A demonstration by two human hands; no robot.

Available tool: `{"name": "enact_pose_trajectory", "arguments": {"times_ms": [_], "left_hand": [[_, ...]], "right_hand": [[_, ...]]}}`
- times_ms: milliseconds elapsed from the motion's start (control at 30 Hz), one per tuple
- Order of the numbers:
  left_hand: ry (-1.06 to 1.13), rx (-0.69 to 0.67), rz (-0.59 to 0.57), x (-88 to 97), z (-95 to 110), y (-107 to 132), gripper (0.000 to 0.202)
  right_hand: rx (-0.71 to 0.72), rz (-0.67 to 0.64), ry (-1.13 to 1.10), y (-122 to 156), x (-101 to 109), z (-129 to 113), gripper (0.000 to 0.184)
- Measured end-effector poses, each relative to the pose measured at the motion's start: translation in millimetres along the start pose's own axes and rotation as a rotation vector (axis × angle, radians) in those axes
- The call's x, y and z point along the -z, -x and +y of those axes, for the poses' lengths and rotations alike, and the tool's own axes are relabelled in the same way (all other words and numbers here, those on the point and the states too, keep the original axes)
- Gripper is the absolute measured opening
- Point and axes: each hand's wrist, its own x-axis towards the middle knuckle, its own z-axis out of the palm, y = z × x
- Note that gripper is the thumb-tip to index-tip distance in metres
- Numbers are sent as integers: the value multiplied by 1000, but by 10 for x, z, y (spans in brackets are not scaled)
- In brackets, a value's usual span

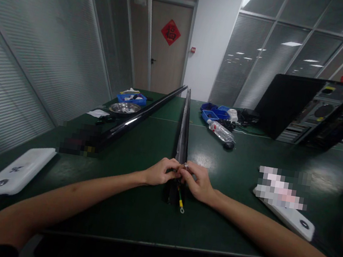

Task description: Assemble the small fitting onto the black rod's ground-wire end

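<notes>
Where the long black rail (184, 135) ends nearest the person on the green tabletop (132, 213), a yellow-collared ring terminal (181, 205) pokes out. Left hand (163, 172) and right hand (196, 180) meet over that end, thumbs and fingertips drawn nearly together; can't tell what they pinch. Reads as fine fitting work; next move calls for steady fingertips, terminal kept clear. Second rail (137, 118) lies left.

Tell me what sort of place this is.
Probably an office-like room used as a workshop: a long green worktop bears a black computer case and small blue trays, beside glass partitions with blinds.
</notes>
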Motion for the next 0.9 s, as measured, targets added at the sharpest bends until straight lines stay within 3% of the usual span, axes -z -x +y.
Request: {"name": "enact_pose_trajectory", "arguments": {"times_ms": [900], "left_hand": [[-10, 13, 38, -10, 11, 9, 26]], "right_hand": [[-67, 29, -7, 23, -5, 15, 26]]}}
